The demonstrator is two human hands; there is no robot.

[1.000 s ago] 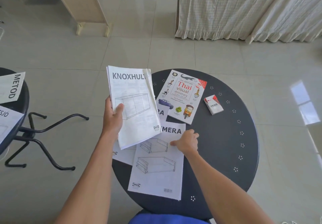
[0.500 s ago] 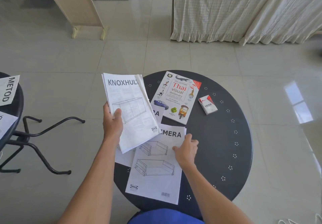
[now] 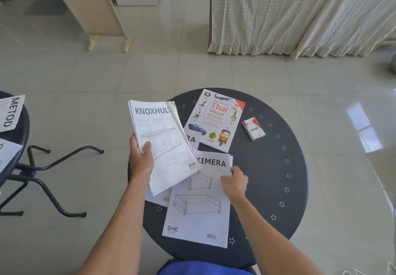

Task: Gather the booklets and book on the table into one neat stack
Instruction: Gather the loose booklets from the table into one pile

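My left hand (image 3: 141,161) holds a small pile of white booklets, the top one titled KNOXHULT (image 3: 162,144), lifted above the left edge of the round black table (image 3: 276,167). A MAXIMERA booklet (image 3: 199,206) lies flat near the front of the table. My right hand (image 3: 234,181) rests at its right edge, fingers curled on the paper's border. Another booklet (image 3: 194,140) lies partly hidden under the others. A Thai visual dictionary (image 3: 216,120) lies flat at the back of the table.
A small red and white VESS box (image 3: 254,129) lies right of the dictionary. A second black table (image 3: 12,163) at the left carries a METOD booklet (image 3: 10,112) and other sheets. Curtains (image 3: 300,13) and a wooden panel (image 3: 90,9) stand beyond on the tiled floor.
My right hand slid from the top middle of the MAXIMERA booklet to its right edge. My left hand keeps the KNOXHULT pile in about the same place.
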